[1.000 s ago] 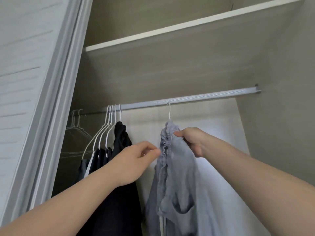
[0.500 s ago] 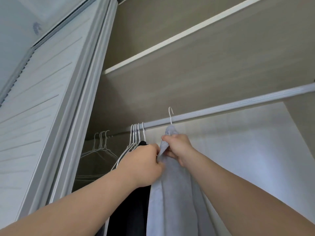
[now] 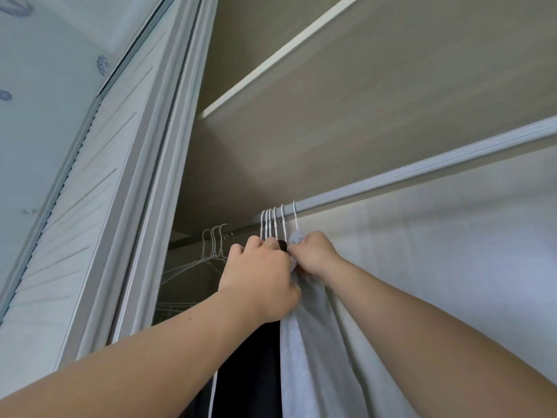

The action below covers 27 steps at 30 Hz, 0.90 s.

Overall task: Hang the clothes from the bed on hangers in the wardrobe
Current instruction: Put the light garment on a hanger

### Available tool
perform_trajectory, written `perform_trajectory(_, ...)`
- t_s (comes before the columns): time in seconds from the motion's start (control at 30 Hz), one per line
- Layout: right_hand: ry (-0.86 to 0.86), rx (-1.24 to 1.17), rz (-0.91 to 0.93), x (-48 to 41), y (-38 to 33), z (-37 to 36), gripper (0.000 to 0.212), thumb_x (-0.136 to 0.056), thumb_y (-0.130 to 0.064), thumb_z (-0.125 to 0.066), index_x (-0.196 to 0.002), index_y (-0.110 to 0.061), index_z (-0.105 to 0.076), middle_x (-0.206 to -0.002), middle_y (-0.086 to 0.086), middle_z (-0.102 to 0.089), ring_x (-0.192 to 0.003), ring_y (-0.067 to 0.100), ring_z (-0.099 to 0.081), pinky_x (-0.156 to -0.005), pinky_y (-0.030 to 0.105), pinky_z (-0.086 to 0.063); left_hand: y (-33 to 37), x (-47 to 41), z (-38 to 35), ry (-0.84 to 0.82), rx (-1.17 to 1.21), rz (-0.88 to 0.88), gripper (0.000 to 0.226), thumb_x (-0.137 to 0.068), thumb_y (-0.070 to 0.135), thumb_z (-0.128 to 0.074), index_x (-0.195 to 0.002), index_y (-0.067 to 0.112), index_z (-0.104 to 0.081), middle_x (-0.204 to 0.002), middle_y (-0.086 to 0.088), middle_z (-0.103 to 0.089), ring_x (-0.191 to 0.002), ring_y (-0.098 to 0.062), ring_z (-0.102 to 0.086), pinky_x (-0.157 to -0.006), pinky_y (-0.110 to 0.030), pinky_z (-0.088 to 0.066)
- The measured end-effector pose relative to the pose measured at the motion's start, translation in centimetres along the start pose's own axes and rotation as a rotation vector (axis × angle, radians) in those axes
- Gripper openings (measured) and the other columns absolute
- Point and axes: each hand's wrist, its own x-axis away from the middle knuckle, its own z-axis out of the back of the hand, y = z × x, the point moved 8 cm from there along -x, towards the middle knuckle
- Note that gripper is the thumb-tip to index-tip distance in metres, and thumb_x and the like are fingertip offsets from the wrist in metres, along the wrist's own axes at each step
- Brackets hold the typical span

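Garment (image 3: 316,357) hooked on rail (image 3: 422,173)

Grey garment hangs at lower centre, its hanger (image 3: 295,217) over the rail beside dark clothes (image 3: 247,372). Left grip (image 3: 259,282) and right grip (image 3: 313,254) both clutch its neck. This piece looks nearly done. The bed is unseen, so the remainder is unknown.

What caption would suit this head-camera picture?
Left hand and right hand grip the grey garment under its hanger hook on the wardrobe rail, beside dark clothes.

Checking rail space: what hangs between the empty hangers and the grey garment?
In the head view, a bunch of white hangers carrying dark clothes.
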Motion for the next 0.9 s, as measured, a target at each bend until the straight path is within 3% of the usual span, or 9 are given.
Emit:
perform_trajectory(0.1,-0.018,0.05,0.01,-0.6,0.1,-1.5,0.013,-0.079,-0.022,-0.066,-0.082,-0.012,-0.058,-0.086,0.011,-0.058,-0.082,0.028,-0.058,-0.067,0.028,-0.041,-0.4,-0.1,-1.0,-0.025,-0.076,0.003,0.029,-0.093,0.036,-0.044,-0.114,0.024,-0.061,-0.129,0.002,-0.048,-0.12,-0.025,-0.039,-0.099,-0.04,-0.033)
perform_trajectory(0.2,-0.028,0.069,0.011,-1.1,0.5,-2.5,0.028,-0.079,-0.025,-0.067,-0.1,-0.006,-0.062,-0.096,0.014,-0.063,-0.091,0.03,-0.061,-0.071,0.029,-0.043,-0.5,0.0,-1.9,-0.044,-0.132,-0.011,0.038,-0.094,0.033,-0.042,-0.127,0.021,-0.056,-0.134,0.001,-0.045,-0.121,-0.026,-0.039,-0.101,-0.042,-0.034)
perform_trajectory(0.43,-0.025,0.095,0.053,0.5,0.5,-1.5,0.019,-0.085,-0.028,-0.06,-0.087,-0.009,-0.064,-0.091,0.012,-0.064,-0.089,0.03,-0.06,-0.067,0.028,-0.038,-0.5,0.8,-1.6,-0.015,-0.158,-0.025,0.036,-0.094,0.042,-0.042,-0.117,0.02,-0.058,-0.129,0.0,-0.049,-0.119,-0.026,-0.041,-0.097,-0.041,-0.036)
perform_trajectory(0.5,-0.031,0.097,0.065,1.8,0.3,-0.9,0.026,-0.087,-0.028,-0.058,-0.065,-0.016,-0.051,-0.074,0.007,-0.057,-0.076,0.027,-0.055,-0.061,0.03,-0.036,-0.7,1.5,-1.3,-0.015,-0.155,-0.031,0.043,-0.094,0.047,-0.038,-0.119,0.021,-0.06,-0.13,0.001,-0.05,-0.121,-0.025,-0.041,-0.099,-0.041,-0.036)
perform_trajectory(0.57,-0.046,0.133,0.11,3.3,-0.2,-0.5,0.036,-0.089,-0.03,-0.057,-0.059,-0.017,-0.04,-0.063,0.002,-0.05,-0.069,0.024,-0.051,-0.061,0.032,-0.038,-1.1,2.6,-0.5,-0.009,-0.163,-0.044,0.049,-0.093,0.051,-0.033,-0.123,0.023,-0.06,-0.133,0.003,-0.05,-0.125,-0.024,-0.04,-0.101,-0.04,-0.035)
perform_trajectory(0.6,-0.054,0.152,0.142,4.3,-0.6,-0.3,0.032,-0.09,-0.034,-0.056,-0.064,-0.019,-0.044,-0.068,0.002,-0.054,-0.075,0.025,-0.055,-0.066,0.033,-0.042,-1.3,3.4,0.0,-0.002,-0.165,-0.055,0.049,-0.094,0.052,-0.034,-0.126,0.024,-0.059,-0.136,0.003,-0.05,-0.128,-0.023,-0.039,-0.103,-0.039,-0.034)
perform_trajectory(0.67,-0.089,0.238,0.218,6.6,-1.3,-0.1,0.024,-0.094,-0.043,-0.051,-0.102,-0.022,-0.06,-0.112,0.007,-0.064,-0.111,0.027,-0.056,-0.093,0.039,-0.046,-2.0,5.2,1.3,0.024,-0.16,-0.082,0.047,-0.096,0.052,-0.038,-0.13,0.024,-0.057,-0.138,0.003,-0.05,-0.133,-0.022,-0.038,-0.108,-0.039,-0.033)
perform_trajectory(0.73,-0.088,0.375,0.317,9.9,-2.2,0.2,0.055,-0.098,-0.049,-0.044,-0.145,-0.019,-0.038,-0.153,0.004,-0.037,-0.141,0.026,-0.032,-0.112,0.044,-0.031,-2.7,7.5,3.1,0.062,-0.167,-0.106,0.049,-0.096,0.051,-0.035,-0.131,0.025,-0.057,-0.139,0.004,-0.051,-0.137,-0.022,-0.036,-0.113,-0.039,-0.029)
perform_trajectory(0.9,-0.048,0.464,0.555,20.0,-5.8,-0.9,0.066,-0.1,-0.056,-0.032,-0.156,-0.028,-0.013,-0.164,-0.011,-0.007,-0.15,0.012,0.0,-0.12,0.045,-0.005,-6.0,15.4,7.5,0.094,-0.207,-0.044,0.054,-0.096,0.052,-0.031,-0.138,0.025,-0.051,-0.153,-0.001,-0.044,-0.149,-0.028,-0.024,-0.122,-0.045,-0.013)
